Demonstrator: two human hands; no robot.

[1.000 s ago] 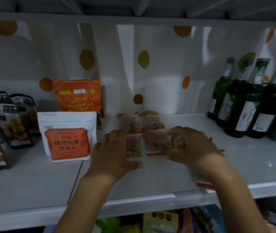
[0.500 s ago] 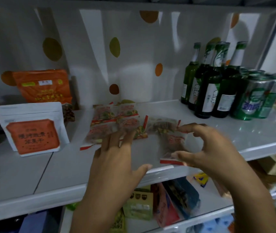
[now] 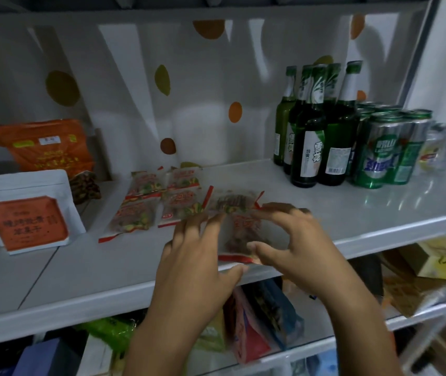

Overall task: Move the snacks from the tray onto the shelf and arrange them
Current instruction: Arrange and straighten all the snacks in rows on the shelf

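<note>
The snack packet [image 3: 239,236], clear with a red strip along its near end, lies at the front edge of the shelf [image 3: 80,267], roughly midway along it, between both hands. The right hand [image 3: 298,245] arches over the packet's right side, fingers [image 3: 284,210] curled onto its far end and thumb on its near part, gripping it. The left hand [image 3: 192,267] lies at the packet's left side with fingers [image 3: 186,226] nearly straight and spread, touching the left edge; its thumb reaches the near red strip; this hand is relaxed, not clenched. A second packet [image 3: 230,203] lies flat just behind the first, touching or overlapping it; which, I cannot tell. To the left of these, four packets [image 3: 162,199] of the same kind lie flat in two rows of two, running toward the back edge. Farther left, a white pouch [image 3: 26,213] with an orange label stands upright near the front edge, and an orange bag [image 3: 48,147] stands behind it against the back. Toward the right end, green glass bottles [image 3: 314,137] stand upright in a cluster, with green cans [image 3: 387,153] just beside them and a pale can [image 3: 439,150] at the far right. Assorted packages show on the lower shelf [image 3: 420,310].
</note>
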